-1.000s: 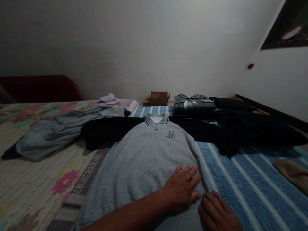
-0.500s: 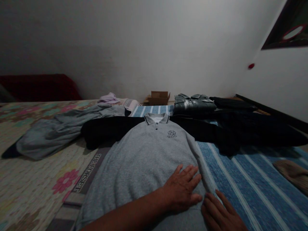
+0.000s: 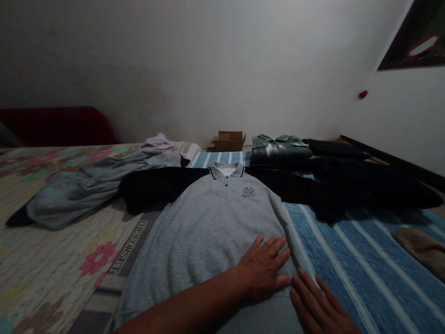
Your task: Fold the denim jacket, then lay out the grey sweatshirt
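Note:
A grey long-sleeved polo shirt (image 3: 212, 222) with black sleeves lies front up on the bed, its collar away from me and its sleeves spread out to both sides. My left hand (image 3: 264, 268) rests flat on the shirt's right-hand part, fingers apart and holding nothing. Beside it, my right hand (image 3: 318, 301) lies along the shirt's right edge with its fingers stretched out. The fingertips of my right hand are close to the left thumb. The bottom of the shirt runs out of view.
A crumpled grey garment (image 3: 90, 185) lies at the left on the flowered bedcover (image 3: 55, 264). Folded denim clothing (image 3: 281, 150) and dark clothes (image 3: 378, 185) are at the back right. A brown knitted item (image 3: 420, 250) lies far right, and a cardboard box (image 3: 229, 140) stands near the wall.
The fingers of my right hand have straightened from a more curled pose and now lie flatter at the shirt's edge. My left hand has hardly moved.

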Motion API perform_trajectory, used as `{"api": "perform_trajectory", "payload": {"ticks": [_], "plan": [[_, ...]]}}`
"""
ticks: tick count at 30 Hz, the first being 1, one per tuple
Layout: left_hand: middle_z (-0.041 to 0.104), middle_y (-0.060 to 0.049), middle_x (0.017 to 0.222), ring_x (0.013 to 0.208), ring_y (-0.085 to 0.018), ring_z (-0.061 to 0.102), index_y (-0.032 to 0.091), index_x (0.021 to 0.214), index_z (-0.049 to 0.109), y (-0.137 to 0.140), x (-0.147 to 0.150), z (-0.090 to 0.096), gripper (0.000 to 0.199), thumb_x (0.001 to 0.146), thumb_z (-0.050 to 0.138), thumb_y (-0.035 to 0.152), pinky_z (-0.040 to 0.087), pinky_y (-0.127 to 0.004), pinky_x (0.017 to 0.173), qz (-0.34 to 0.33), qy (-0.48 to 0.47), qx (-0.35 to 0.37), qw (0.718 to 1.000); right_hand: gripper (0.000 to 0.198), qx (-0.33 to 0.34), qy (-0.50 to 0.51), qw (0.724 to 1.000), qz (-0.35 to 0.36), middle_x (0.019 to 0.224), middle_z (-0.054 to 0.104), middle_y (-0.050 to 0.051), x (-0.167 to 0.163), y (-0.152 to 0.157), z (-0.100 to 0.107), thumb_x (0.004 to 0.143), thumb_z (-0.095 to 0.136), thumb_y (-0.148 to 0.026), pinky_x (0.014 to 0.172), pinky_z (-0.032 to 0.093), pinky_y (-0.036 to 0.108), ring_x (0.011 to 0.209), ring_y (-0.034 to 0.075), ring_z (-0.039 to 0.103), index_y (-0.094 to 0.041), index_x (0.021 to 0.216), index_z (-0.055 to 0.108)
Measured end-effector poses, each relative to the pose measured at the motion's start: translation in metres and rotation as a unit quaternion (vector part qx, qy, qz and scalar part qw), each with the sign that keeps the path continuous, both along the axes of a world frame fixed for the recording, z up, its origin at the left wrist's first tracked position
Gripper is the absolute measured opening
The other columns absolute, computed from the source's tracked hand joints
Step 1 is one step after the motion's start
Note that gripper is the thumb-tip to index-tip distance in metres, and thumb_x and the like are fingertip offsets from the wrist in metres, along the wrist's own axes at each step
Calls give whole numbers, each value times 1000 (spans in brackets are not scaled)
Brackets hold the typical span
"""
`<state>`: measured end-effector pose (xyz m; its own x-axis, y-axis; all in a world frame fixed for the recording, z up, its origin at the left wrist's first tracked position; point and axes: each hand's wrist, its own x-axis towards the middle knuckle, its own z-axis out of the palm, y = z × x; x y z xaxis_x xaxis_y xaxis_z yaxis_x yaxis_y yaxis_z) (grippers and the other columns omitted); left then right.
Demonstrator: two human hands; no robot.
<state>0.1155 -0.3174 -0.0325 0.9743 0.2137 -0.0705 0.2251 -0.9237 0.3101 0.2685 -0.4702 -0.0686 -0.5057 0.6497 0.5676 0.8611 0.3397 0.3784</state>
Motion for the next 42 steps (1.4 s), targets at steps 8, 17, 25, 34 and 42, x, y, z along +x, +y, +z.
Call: {"api": "perform_trajectory", "payload": {"ticks": [8,17,25,34,42], "plan": [[18,-14,154,142,-27,13,18,144,25,4,2,-4,63,94,30,54,13,-53,111,-5,5,-28,1000,37,5,-4,1000,-26,103,70,9,-4,-3,1,81,33,-3,112,18,48,130,24,40,-17,97,63],[18,-17,153,141,-29,13,15,143,28,1,-4,5,63,93,31,54,15,-52,111,11,14,-32,999,38,-5,-17,1000,-15,102,70,9,-4,-2,10,78,36,-2,112,15,48,130,25,40,-15,98,64],[17,-14,154,142,-24,9,17,145,25,-2,-8,-5,64,94,23,56,11,-49,112,9,2,7,1000,38,1,23,999,-29,105,69,9,-4,-6,-5,80,35,-3,112,18,46,132,23,36,-18,98,64],[16,-15,154,142,-28,9,12,145,26,1,-5,6,59,94,34,43,11,-52,112,-10,53,-10,998,41,-40,257,965,-24,123,61,11,-59,23,29,85,44,-20,91,50,33,118,22,53,-15,126,51],[11,-9,156,142,-28,10,20,149,15,-3,-12,-5,66,92,44,37,1,-49,115,-12,-22,-22,999,55,-133,366,905,-169,135,49,19,-66,65,-3,92,39,-42,95,46,49,125,31,46,-10,136,40]]}}
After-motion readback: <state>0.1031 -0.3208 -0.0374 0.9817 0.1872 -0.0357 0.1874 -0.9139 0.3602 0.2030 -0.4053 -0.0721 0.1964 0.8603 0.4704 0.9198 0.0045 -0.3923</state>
